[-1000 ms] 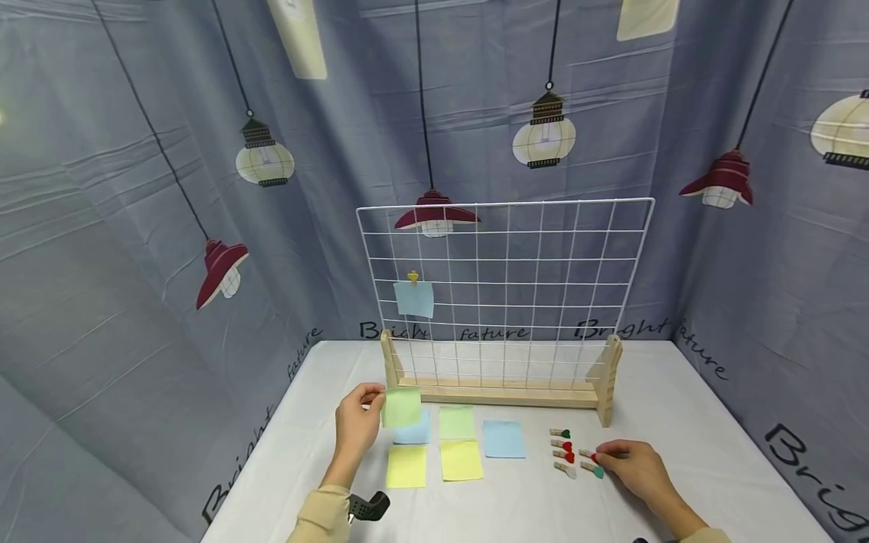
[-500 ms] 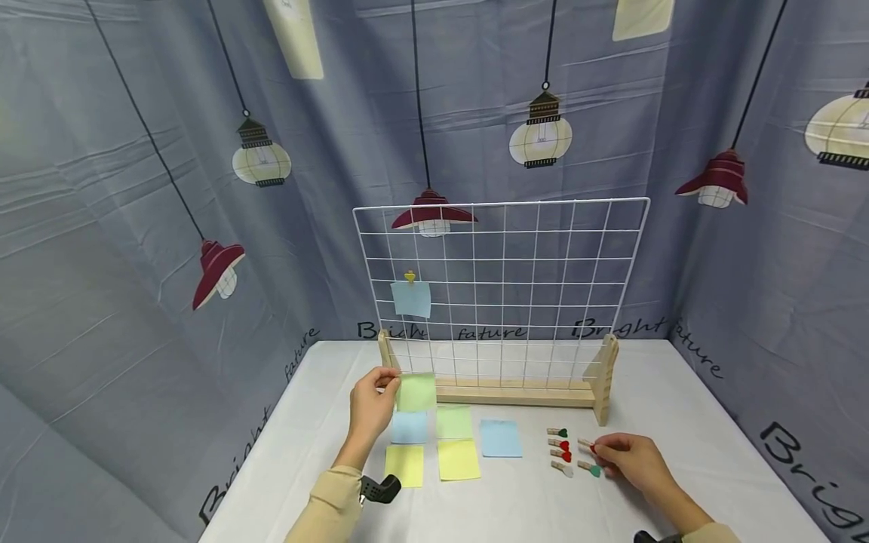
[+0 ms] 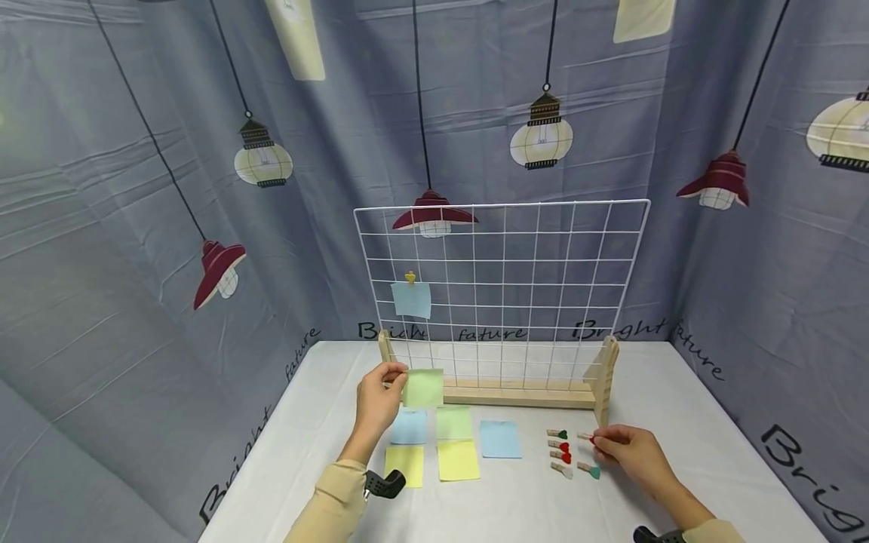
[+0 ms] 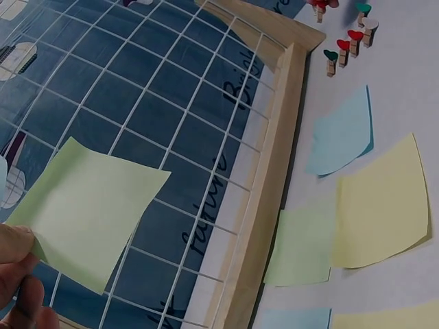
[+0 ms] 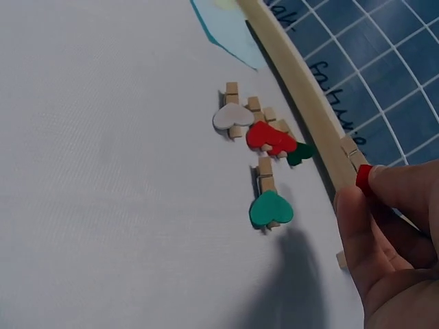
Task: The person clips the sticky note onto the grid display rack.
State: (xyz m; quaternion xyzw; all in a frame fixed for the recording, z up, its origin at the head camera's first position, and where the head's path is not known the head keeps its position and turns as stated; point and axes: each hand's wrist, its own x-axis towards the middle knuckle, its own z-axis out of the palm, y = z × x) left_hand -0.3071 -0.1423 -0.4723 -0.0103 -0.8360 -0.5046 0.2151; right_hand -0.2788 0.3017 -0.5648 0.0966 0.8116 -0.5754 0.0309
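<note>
My left hand (image 3: 378, 400) pinches a green sticky note (image 3: 424, 388) by its left edge, in front of the lower left of the white wire grid (image 3: 502, 260). In the left wrist view, thumb and fingers hold a corner of that note (image 4: 89, 212). Between the right hand's (image 3: 631, 452) thumb and fingers is a small wooden clothespin with a red heart (image 5: 363, 179), lifted over the table. Below it lie more heart clothespins: a teal one (image 5: 271, 209), a white one (image 5: 233, 116), red ones (image 5: 264, 137) and a dark green one (image 5: 300, 153).
A blue note (image 3: 411, 299) hangs on the grid from a yellow clip (image 3: 410, 277). The grid stands in a wooden base (image 3: 516, 395). On the white table (image 3: 516, 505) lie blue notes (image 3: 501, 440), yellow notes (image 3: 458, 461) and a green note (image 3: 453, 423).
My left hand has carried the green note up and right, toward the grid. The right hand has raised the red-heart clothespin slightly, away from the others.
</note>
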